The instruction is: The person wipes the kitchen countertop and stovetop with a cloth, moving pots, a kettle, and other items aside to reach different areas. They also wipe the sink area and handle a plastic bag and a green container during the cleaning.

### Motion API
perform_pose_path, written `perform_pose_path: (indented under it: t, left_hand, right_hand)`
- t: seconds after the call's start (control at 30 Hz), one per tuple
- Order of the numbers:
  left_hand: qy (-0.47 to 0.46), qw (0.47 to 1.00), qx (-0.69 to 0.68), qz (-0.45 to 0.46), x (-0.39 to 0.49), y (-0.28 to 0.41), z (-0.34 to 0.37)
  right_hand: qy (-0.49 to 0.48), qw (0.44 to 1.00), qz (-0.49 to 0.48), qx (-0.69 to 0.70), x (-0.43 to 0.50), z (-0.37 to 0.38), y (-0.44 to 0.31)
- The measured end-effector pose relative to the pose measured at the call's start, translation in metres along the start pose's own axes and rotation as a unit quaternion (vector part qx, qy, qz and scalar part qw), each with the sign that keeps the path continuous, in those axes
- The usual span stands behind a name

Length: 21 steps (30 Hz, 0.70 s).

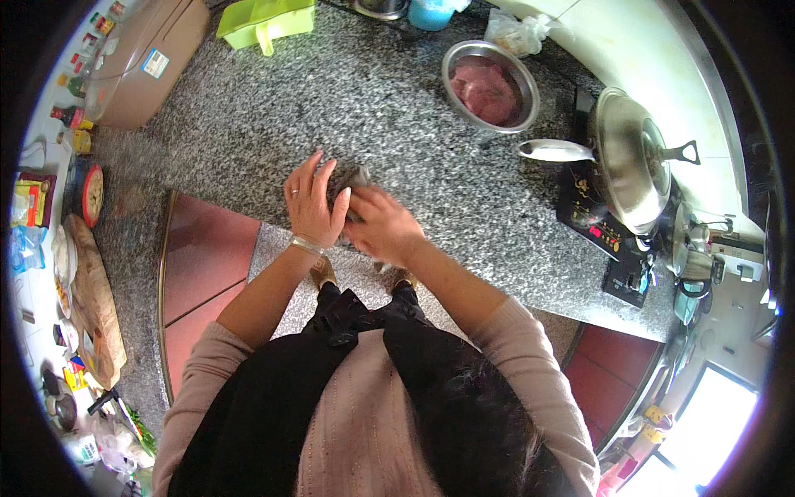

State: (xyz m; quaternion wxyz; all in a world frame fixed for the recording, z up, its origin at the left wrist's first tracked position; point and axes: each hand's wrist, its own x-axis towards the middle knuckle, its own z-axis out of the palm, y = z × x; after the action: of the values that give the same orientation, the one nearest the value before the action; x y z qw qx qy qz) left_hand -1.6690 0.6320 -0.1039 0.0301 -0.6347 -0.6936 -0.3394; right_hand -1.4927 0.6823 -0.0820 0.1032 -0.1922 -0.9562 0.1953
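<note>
A dark grey cloth [359, 176] lies bunched near the front edge of the speckled granite counter [273, 118]. My right hand [386, 225] is closed over it, fingers curled, and hides much of it. Just beside it, my left hand [312, 208] is spread, fingers apart, with a ring and a bracelet on. Its thumb reaches close to the right hand; I cannot tell whether it touches the cloth. Farther back stands a metal bowl [446, 69] with raw meat [487, 90] inside.
At right, a lidded metal pan [621, 161] stands on a lit induction cooker [587, 214], its handle pointing left. A green plastic basket [273, 25] and a brown bin-like container [146, 68] stand at the back left. A wooden cutting board [99, 304] is at far left.
</note>
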Motion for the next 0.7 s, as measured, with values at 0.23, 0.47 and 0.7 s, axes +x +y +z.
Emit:
perform_pose_path:
  t: [0.23, 0.47, 0.7]
  left_hand:
    - [0.004, 1.000, -0.027, 0.002, 0.000, -0.008, -0.007]
    - [-0.034, 0.997, 0.060, 0.019, 0.017, -0.076, -0.035]
    - [-0.072, 0.996, 0.032, 0.049, 0.022, -0.079, -0.038]
  right_hand:
    - [0.111, 0.969, 0.218, -0.043, 0.109, 0.007, 0.027]
    - [0.277, 0.901, 0.303, -0.143, 0.058, 0.017, 0.024]
    - [0.200, 0.937, 0.263, -0.110, -0.013, 0.028, -0.045]
